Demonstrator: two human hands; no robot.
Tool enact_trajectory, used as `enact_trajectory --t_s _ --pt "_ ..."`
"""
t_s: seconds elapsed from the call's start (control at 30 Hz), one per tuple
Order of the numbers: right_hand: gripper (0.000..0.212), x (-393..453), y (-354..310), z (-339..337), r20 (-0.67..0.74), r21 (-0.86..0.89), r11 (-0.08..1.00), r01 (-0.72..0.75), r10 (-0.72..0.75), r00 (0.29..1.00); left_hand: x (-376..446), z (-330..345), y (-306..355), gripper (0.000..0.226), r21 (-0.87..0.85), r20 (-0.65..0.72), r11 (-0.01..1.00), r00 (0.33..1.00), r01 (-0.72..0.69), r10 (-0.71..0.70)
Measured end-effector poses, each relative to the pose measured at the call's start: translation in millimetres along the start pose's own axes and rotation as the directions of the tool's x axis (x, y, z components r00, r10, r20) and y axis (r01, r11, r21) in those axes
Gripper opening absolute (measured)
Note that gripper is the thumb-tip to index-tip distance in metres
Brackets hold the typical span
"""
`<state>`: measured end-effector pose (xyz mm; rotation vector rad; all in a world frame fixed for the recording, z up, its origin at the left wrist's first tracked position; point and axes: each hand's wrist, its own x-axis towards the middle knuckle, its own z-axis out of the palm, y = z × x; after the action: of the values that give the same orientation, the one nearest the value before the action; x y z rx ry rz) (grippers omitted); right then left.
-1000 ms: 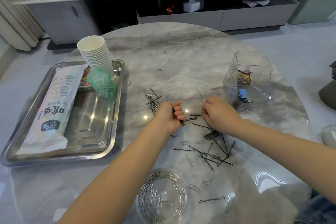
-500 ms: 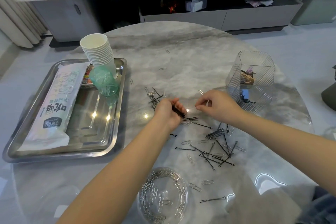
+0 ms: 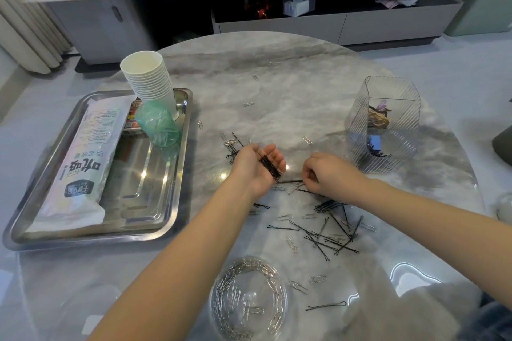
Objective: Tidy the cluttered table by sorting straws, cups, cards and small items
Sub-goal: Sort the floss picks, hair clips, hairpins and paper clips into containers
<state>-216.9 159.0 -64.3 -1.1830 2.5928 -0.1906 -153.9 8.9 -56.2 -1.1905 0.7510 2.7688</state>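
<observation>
A bundle of black hairpins [image 3: 271,168] is lying across the upturned left hand [image 3: 256,166], its grip relaxed and wide, while the right hand [image 3: 329,176] is pinching a loose hairpin [image 3: 289,181] on the tabletop [image 3: 277,91]. More pins and paperclips are lying scattered beneath the forearms, between the steel tray [image 3: 177,202] and the ribbed clear box [image 3: 388,158]. The far half of the tabletop is lying mostly bare to its edge.

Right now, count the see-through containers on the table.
3: the clear bowl of paper clips nearest the camera, the ribbed box at right, the green cup in the tray. A fourth may sit cut off at the right edge.
</observation>
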Motion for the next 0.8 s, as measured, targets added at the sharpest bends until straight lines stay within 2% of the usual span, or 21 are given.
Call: enact_trajectory --t_s 0.17,0.23,0.33,0.43,0.57,0.63,0.7,0.8 --pt "0.001 -3 2 -3 0.151 -0.032 0.997 -0.07 0.074 0.986 -3 -3 0 0.033 0.019 -0.007 1.0 1.0 -0.007 0.007" --pt "0.002 -4 2 -6 0.184 0.035 0.995 -0.095 0.087 0.979 -5 -5 3 0.032 0.029 -0.028 0.999 0.999 -0.019 0.02" --pt "0.012 -5 0 -14 0.167 0.185 0.97 -0.157 0.126 0.978 -10 -7 4 0.03 0.122 -0.064 0.992 0.997 -0.029 0.037" --pt "0.008 -2 -12 -25 0.099 0.361 0.917 -0.17 0.144 0.985 -15 -7 1 0.027 0.174 -0.088 0.985 0.996 -0.013 0.028" --pt "0.005 2 -32 -40 0.013 0.509 0.852 -0.123 0.135 0.991 -26 -2 0 0.025 0.127 -0.008 0.992 1.0 -0.005 0.006" --pt "0.008 3 -34 -37 0.018 0.549 0.822 -0.152 0.17 0.985 -29 2 -4 0.023 0.131 0.037 0.991 0.999 -0.025 0.02" --pt "0.008 4 -34 -33 0.042 0.621 0.766 -0.166 0.178 0.983 -28 1 -8 0.015 0.151 0.034 0.984 0.995 -0.096 0.092" --pt "0.002 4 -32 -33 0.094 0.718 0.674 -0.171 0.149 0.984 -22 -6 -12 0.03 0.188 0.002 0.966 0.984 -0.176 0.178"
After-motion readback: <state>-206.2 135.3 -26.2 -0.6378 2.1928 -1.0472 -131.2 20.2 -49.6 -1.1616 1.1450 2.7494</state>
